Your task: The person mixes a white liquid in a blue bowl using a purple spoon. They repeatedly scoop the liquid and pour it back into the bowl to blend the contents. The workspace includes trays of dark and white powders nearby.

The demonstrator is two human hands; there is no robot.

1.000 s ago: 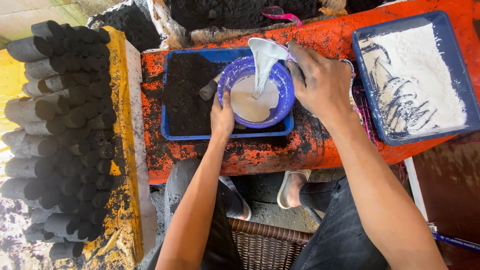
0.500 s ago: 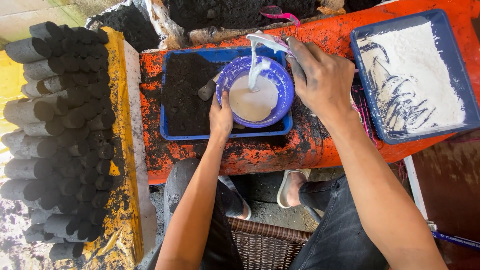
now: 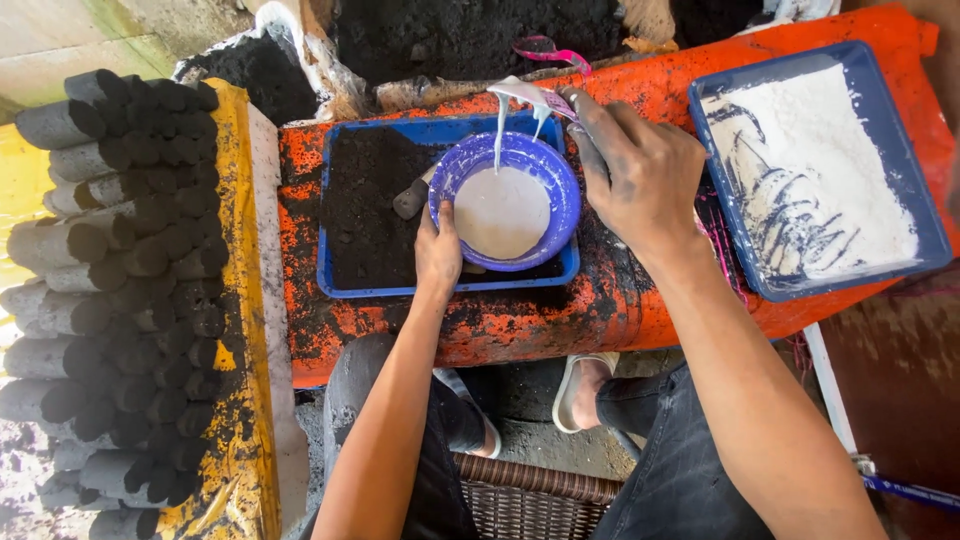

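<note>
At the centre of the frame the left hand (image 3: 438,250) grips the near rim of a purple bowl (image 3: 505,200) of white liquid, which sits in a blue tray (image 3: 345,200) of black powder on the orange desk (image 3: 640,310). The right hand (image 3: 640,175) tips a small white bag (image 3: 525,95) above it, and thin white streams fall. At right lies a second tray (image 3: 900,140) of white powder; at left, stacked black cylinders (image 3: 120,280).

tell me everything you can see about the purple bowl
The purple bowl is round, plastic-looking, upright and about half full of smooth white liquid. It rests in a blue tray of dark powder on an orange bench. The left hand grips its near rim; the right hand holds a thin white wrapper above it, thin white streams dripping in.
</note>
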